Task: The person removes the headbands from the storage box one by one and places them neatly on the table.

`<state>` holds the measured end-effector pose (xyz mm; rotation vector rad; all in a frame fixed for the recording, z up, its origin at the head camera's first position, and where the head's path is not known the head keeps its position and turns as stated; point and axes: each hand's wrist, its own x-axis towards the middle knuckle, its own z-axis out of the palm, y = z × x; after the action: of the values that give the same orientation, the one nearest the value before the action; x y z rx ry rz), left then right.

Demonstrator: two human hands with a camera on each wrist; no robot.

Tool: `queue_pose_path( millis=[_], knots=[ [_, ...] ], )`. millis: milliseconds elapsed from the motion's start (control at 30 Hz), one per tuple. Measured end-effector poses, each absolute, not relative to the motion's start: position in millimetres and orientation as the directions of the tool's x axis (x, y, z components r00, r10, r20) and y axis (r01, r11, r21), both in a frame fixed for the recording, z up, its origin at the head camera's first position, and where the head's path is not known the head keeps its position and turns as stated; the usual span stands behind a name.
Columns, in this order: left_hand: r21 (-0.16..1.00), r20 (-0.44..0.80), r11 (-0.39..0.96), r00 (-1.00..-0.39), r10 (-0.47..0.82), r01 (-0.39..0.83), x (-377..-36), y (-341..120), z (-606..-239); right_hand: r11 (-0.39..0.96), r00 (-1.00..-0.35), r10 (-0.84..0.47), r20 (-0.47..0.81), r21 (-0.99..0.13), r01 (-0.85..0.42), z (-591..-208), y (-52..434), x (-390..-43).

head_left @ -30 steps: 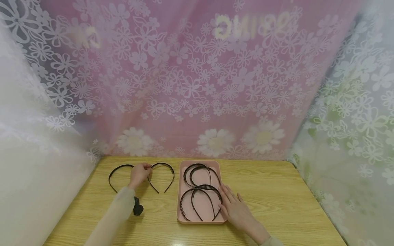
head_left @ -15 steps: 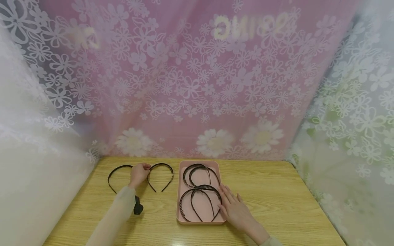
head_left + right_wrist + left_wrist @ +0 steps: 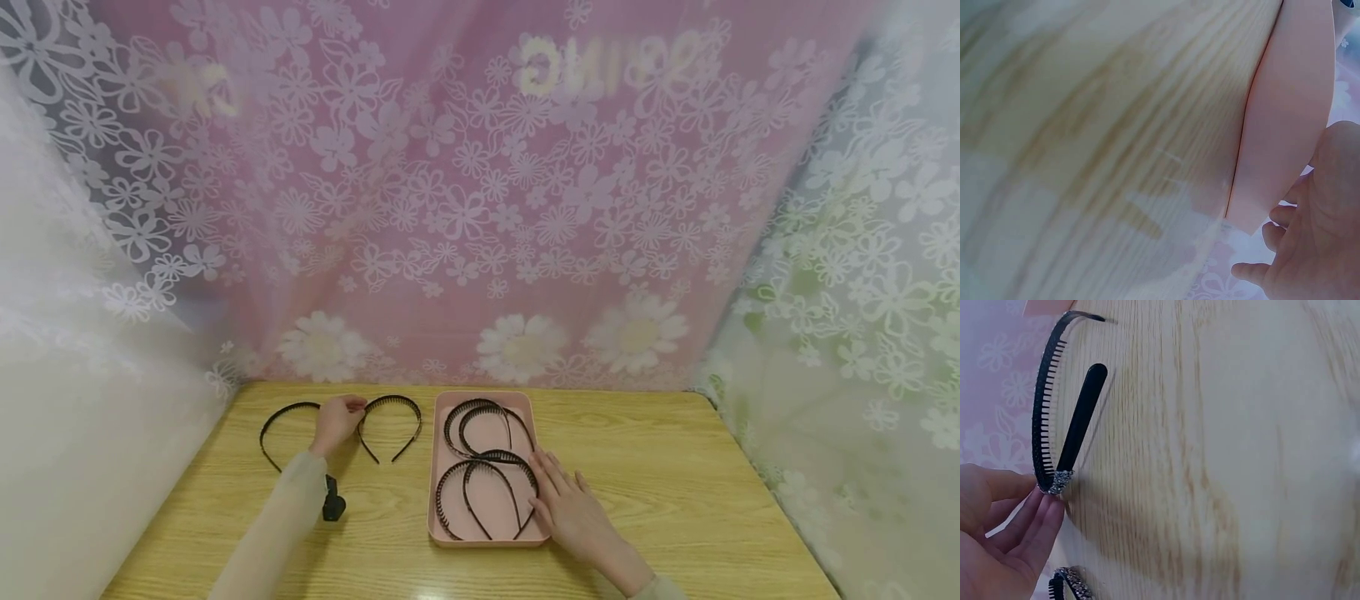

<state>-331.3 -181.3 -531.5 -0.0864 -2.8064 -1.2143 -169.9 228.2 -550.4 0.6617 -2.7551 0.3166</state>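
Pinching toothed black headband [image 3: 390, 425], left hand [image 3: 337, 421], wood-grain table [image 3: 675, 492]

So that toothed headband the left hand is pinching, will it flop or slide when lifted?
The headband is a thin open arc, so probably light and springy rather than floppy. The left hand pinches one end, so it may swing. Its teeth probably limit slipping.

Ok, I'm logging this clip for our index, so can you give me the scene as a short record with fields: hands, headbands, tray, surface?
left hand: pinches the toothed headband at its end
right hand: flat, fingers straight, resting against the pink tray at its right edge
headbands on table: two, the toothed one and a plain headband to its left
headbands in tray: about four, overlapping
surface: wooden table
backdrop: floral lace curtain
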Motion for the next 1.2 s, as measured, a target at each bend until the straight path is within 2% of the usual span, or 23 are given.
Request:
queue_pose_path(
  millis=[167, 400, 633, 833, 1200],
  knots=[
    [0.706, 0.144, 0.700, -0.990, 0.004, 0.106, -331.2, -179.1, -530.0, 0.879, -0.878, -0.388, 0.281, -0.173, -0.444, -547.2, 226.4, -169.8],
    [0.779, 0.207, 0.602, -0.978, 0.012, 0.173, -320.1, -170.5, -517.3, 0.879, -0.873, -0.388, 0.295, -0.166, -0.447, -547.2, 226.9, -168.8],
    [0.884, 0.190, 0.421, -0.979, 0.068, 0.201, -304.8, -162.5, -509.9, 0.873, -0.859, -0.402, 0.316, -0.150, -0.464, -550.9, 228.5, -169.7],
    [0.951, 0.116, 0.272, -0.984, 0.134, 0.149, -289.2, -155.5, -502.9, 0.884, -0.871, -0.387, 0.303, -0.149, -0.444, -553.3, 228.5, -172.0],
    [0.963, 0.080, 0.231, -0.966, 0.246, 0.139, -277.2, -140.2, -496.1, 0.878, -0.873, -0.387, 0.295, -0.171, -0.447, -549.7, 227.5, -170.5]
  ],
)
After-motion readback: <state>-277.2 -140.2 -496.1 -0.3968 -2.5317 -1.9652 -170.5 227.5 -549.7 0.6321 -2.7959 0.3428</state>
